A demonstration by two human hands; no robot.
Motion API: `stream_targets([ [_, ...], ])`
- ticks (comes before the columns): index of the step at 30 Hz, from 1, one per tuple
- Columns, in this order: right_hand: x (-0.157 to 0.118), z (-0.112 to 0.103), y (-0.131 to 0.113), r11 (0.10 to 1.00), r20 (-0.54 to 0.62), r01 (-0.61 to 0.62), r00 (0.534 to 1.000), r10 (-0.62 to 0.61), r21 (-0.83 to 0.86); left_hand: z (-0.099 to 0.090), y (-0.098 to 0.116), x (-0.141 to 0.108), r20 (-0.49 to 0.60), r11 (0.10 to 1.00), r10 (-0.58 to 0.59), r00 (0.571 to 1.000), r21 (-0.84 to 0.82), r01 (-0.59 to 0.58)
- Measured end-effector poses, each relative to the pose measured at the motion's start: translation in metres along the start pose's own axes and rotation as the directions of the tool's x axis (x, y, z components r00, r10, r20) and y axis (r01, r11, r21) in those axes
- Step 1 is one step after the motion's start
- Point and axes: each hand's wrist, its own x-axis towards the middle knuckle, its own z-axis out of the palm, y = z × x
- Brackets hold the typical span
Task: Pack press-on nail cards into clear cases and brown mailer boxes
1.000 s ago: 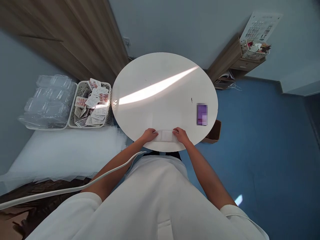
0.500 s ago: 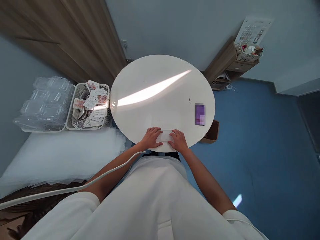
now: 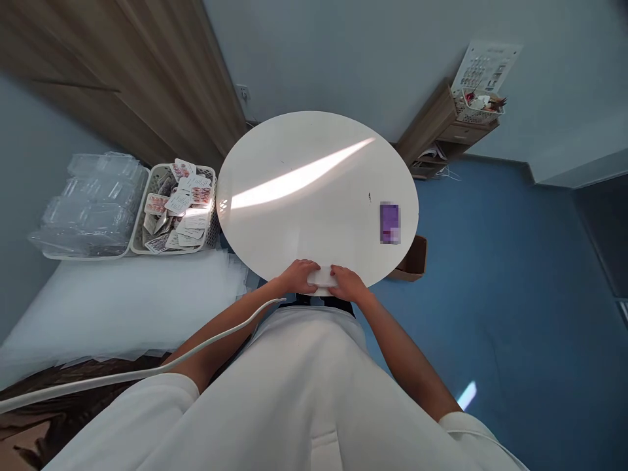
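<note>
A small clear plastic box [image 3: 322, 277] lies flat between my two hands at the near edge of the round white table [image 3: 314, 229]. My left hand [image 3: 298, 276] grips the box's left end, thumb on the near side and fingers on the far side. Its right end is held the same way by my right hand [image 3: 346, 284]. My fingers cover both ends of the box, and what it may contain cannot be made out.
A purple, blurred-out packet [image 3: 390, 223] lies on the table's right side. Left stand a basket of printed cards [image 3: 212, 222] and a tray of clear plastic boxes [image 3: 93, 209], above a stack of translucent sheets [image 3: 127, 307]. A cardboard box [image 3: 413, 261] sits below right.
My hands have drawn slightly closer together and nearer to my body with the box. Its outline looks shorter and whiter now, and my fingers are curled more tightly at its ends.
</note>
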Motion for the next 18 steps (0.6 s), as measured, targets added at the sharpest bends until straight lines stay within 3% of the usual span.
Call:
stream_targets([
  [6,-0.028,0.01,-0.008,0.995,0.055,-0.034,0.998,0.029,0.091,0.011,0.011,-0.016,0.082,0.997,0.001,0.997,-0.077,0.006],
  [12,-0.019,-0.005,0.002,0.953,0.003,-0.057,0.998,0.059,0.298,0.0,0.006,-0.013,0.051,0.961,-0.052,0.997,-0.27,0.064],
  [15,-0.005,-0.012,0.012,0.921,-0.015,-0.085,0.995,0.097,0.381,-0.007,-0.001,-0.009,0.039,0.916,-0.131,0.991,-0.377,0.136],
  [18,0.011,-0.016,0.022,0.897,0.001,-0.172,0.982,0.188,0.406,-0.009,-0.013,-0.004,0.052,0.854,-0.293,0.955,-0.436,0.285],
])
